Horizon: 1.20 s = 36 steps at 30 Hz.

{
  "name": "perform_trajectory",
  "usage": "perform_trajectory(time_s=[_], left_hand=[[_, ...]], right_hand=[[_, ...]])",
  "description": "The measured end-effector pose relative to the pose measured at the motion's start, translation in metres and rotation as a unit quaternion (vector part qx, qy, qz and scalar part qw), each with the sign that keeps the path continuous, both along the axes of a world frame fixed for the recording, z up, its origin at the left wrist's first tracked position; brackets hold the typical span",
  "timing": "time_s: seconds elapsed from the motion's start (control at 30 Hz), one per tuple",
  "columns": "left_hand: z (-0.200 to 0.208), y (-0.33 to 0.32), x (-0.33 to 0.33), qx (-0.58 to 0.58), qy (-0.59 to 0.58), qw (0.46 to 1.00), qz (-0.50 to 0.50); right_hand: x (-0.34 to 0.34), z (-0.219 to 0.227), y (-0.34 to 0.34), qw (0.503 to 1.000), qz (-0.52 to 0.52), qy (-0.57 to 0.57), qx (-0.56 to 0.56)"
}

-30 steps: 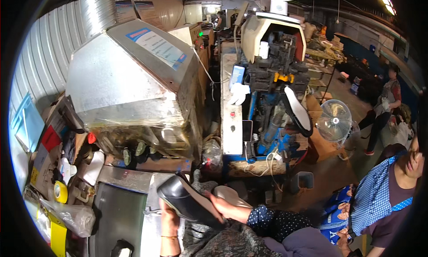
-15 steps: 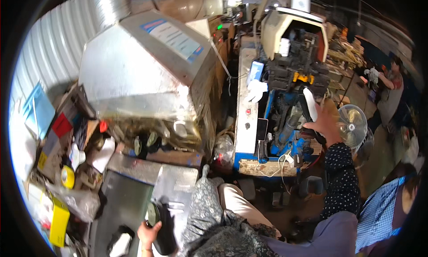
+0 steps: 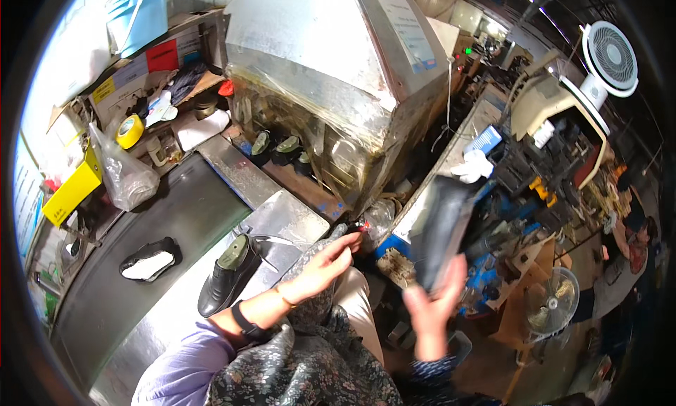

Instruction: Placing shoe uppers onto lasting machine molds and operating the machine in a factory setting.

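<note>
My right hand (image 3: 436, 304) grips a black shoe (image 3: 440, 226) by its lower end and holds it up in front of the workbench; motion blurs the shoe. My left hand (image 3: 327, 265), with a dark band and a bracelet on the wrist, reaches toward the middle, its fingers stretched out and nothing in them. Beside my left forearm a black shoe on a green last (image 3: 231, 269) rests on the metal tabletop (image 3: 186, 321). Farther left, a black shoe piece with a white sole side (image 3: 150, 260) lies on the dark belt (image 3: 179, 195).
A metal hood (image 3: 303, 40) stands ahead, with several shoes on lasts (image 3: 285, 149) at its opening. On the right are a machine (image 3: 556, 152), white gloves (image 3: 472, 166) and a floor fan (image 3: 553, 300). A yellow box (image 3: 74, 188) and tape (image 3: 129, 131) sit left. Another person (image 3: 630, 244) is far right.
My left hand has let go of the shoe on the green last and moved right. My right hand has come back from the machine with a shoe. The view has turned left.
</note>
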State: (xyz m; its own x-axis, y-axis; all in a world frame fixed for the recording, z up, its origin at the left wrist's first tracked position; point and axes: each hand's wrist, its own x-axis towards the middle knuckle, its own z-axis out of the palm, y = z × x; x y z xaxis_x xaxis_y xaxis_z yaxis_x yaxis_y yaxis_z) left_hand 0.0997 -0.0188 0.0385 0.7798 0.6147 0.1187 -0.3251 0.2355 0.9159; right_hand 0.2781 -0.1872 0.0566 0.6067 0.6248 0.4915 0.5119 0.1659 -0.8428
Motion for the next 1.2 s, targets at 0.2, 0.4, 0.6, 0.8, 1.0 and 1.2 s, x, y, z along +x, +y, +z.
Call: perform_trajectory(time_s=[0.2, 0.4, 0.6, 0.8, 1.0, 1.2], left_hand=[[0.003, 0.024, -0.044, 0.106, 0.216, 0.97, -0.021], [-0.032, 0.005, -0.119, 0.392, 0.275, 0.851, -0.213], [-0.07, 0.047, -0.205, 0.367, 0.484, 0.707, 0.361], [-0.097, 0.059, -0.228, 0.341, 0.491, 0.733, 0.326], [-0.093, 0.087, -0.262, 0.238, 0.433, 0.789, 0.366], [-0.041, 0.096, -0.177, -0.197, 0.036, 0.979, 0.032]], right_hand=[[-0.029, -0.033, 0.036, 0.807, 0.395, 0.439, -0.002], [-0.07, -0.081, 0.003, 0.762, 0.351, 0.436, -0.327], [-0.065, -0.103, 0.015, 0.709, 0.195, 0.666, -0.124], [-0.059, -0.118, 0.226, 0.913, 0.173, 0.369, 0.019], [-0.119, -0.159, 0.253, 0.926, 0.29, 0.173, -0.172], [-0.158, -0.078, 0.139, 0.823, 0.489, 0.231, -0.174]])
